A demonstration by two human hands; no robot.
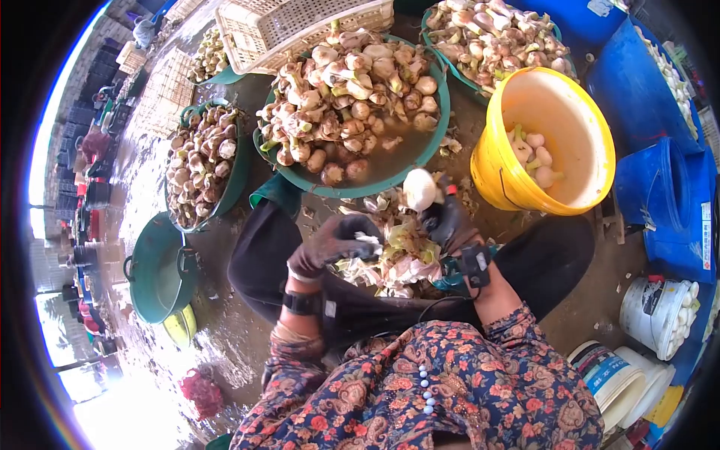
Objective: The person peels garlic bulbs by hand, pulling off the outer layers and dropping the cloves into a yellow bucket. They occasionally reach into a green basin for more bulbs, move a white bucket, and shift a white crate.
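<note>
White bulb (420,189), head view: sits at the fingertips of the right hand (446,223), just below the near rim of the big green basin (352,192). Right grip closed around the bulb; dark glove, small red piece (451,190) sticking up beside it, can't tell what it is. Left hand (341,244) also gloved, fingers curled, near the bulb but apart from it; whitish bit at its fingertips, blurred, so can't tell if the left grip has hold of anything. Pile of peelings (409,266) below and between the hands, between the person's legs in dark trousers (274,244). Black band on each wrist, floral shirt (442,375). Big basin has brownish bulbs heaped up (341,90), murky water (386,154) showing at its near right side. Yellow bucket (491,176) to the right of the basin, tilted toward the camera, few pale bulbs (534,159) inside. Left of the basin: green tub (237,176) full of bulbs, another green tub (154,262) with handles below it. White crate (300,28) at top, blue bucket (652,184) far right, white bucket (645,311) with white bulbs lower right. Floor wet, shiny on the left.
</note>
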